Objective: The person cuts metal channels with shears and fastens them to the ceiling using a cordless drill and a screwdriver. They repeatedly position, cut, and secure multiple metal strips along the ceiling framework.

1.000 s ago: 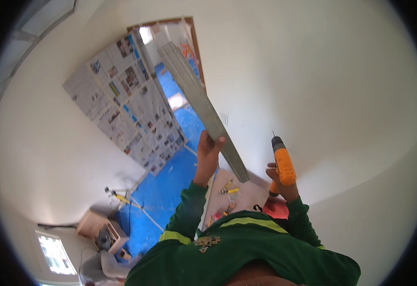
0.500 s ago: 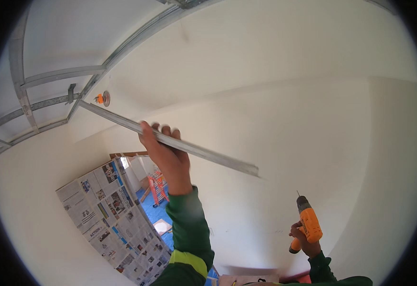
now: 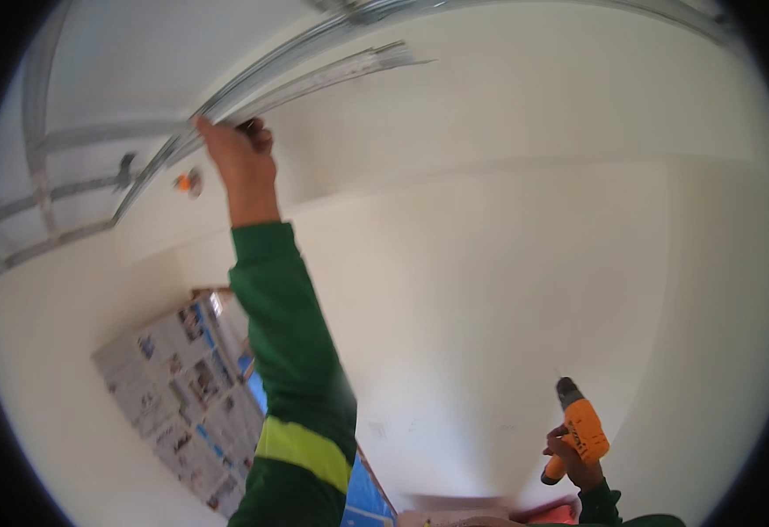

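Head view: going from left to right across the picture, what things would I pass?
Metal ceiling frame → sheets of newspaper → left hand gripping a metal strip → right hand holding an orange drill.

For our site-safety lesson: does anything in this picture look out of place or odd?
The window is papered over with newspaper sheets. Otherwise nothing stands out: the left hand holds a metal strip at the ceiling, the right hand a drill.

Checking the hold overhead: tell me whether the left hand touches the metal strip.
Touching. The head view shows the left hand closed around the metal strip near the ceiling.
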Demonstrator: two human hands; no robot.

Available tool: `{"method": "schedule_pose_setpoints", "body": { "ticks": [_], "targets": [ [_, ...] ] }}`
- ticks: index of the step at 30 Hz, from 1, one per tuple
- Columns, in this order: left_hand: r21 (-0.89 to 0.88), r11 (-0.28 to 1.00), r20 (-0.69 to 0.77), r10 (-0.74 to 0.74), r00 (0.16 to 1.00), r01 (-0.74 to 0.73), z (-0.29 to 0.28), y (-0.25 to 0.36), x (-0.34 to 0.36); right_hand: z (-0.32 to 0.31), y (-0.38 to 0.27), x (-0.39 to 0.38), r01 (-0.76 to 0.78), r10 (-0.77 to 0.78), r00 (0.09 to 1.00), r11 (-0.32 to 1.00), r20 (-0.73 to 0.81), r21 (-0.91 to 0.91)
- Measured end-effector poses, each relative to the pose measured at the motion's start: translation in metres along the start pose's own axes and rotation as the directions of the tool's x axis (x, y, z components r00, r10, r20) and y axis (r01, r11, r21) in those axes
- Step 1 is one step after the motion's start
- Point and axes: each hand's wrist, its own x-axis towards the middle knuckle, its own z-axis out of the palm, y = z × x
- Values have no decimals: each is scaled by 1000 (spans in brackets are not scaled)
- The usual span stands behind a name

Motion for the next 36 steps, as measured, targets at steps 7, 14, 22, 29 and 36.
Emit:
{"method": "schedule_pose_setpoints", "body": {
  "ticks": [7, 14, 22, 29, 36],
  "targets": [
    [-103, 994, 37, -20, 999, 24, 98, -28, -16, 28, -11, 4, 33, -41, 996, 993, 75, 114],
    [-166, 976, -59, -154, 986, 143, 130, -42, 42, 31, -24, -14, 59, -67, 991, 996, 119, 73],
    [55, 998, -255, -19, 967, 34, 145, -51, 36, 59, -130, 34, 420, -417, 887, 907, 197, 25],
    [778, 503, -205, 770, 605, -376, 150, -76, 66, 100, -213, 29, 408, -471, 857, 867, 207, 285],
    [553, -48, 427, 874, 233, -832, 127, -67, 83, 106, -230, 36, 485, -534, 821, 839, 202, 249]
  ]
}}
